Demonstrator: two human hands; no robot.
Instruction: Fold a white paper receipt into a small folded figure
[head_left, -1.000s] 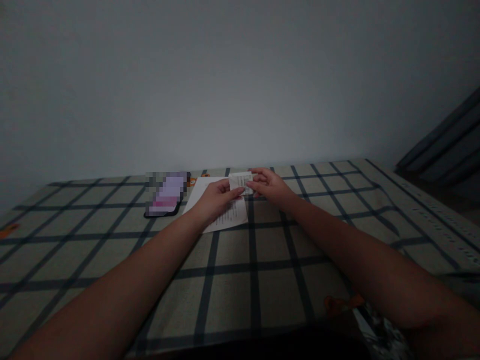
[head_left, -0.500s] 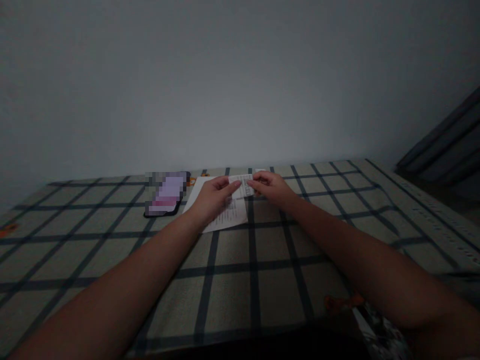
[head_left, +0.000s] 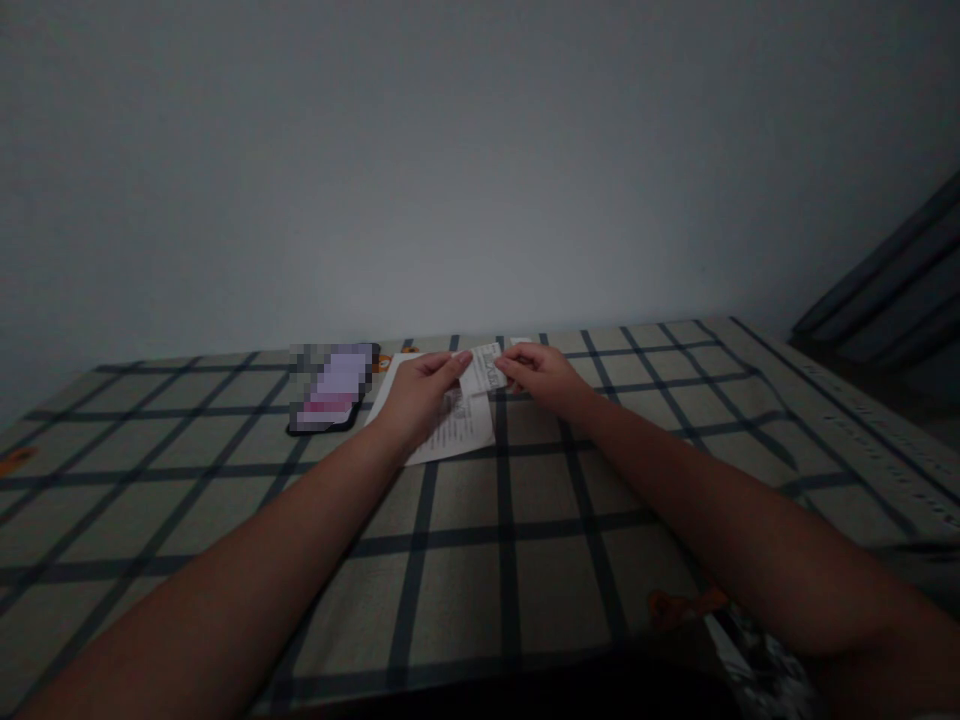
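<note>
Between my two hands is a small folded piece of printed paper (head_left: pixel 482 370), white with dark print. My left hand (head_left: pixel 426 388) pinches its left edge between thumb and fingers. On the other side, my right hand (head_left: pixel 541 374) grips the right edge, fingertips curled against it. A larger printed sheet (head_left: pixel 457 436) lies flat on the cloth under my left hand and partly behind it. Just past my right hand, a small white bit (head_left: pixel 520 343) shows; what it is I cannot make out.
A phone (head_left: pixel 334 388) with a blurred screen lies left of the sheet. The checked cloth (head_left: pixel 465 560) covers the surface up to a plain wall (head_left: pixel 480 180). Dark striped fabric (head_left: pixel 892 270) hangs at the right.
My left thumb has drawn back slightly to the left along the folded paper, so more of its print shows. The paper has tilted a little; the sheet and phone stay put.
</note>
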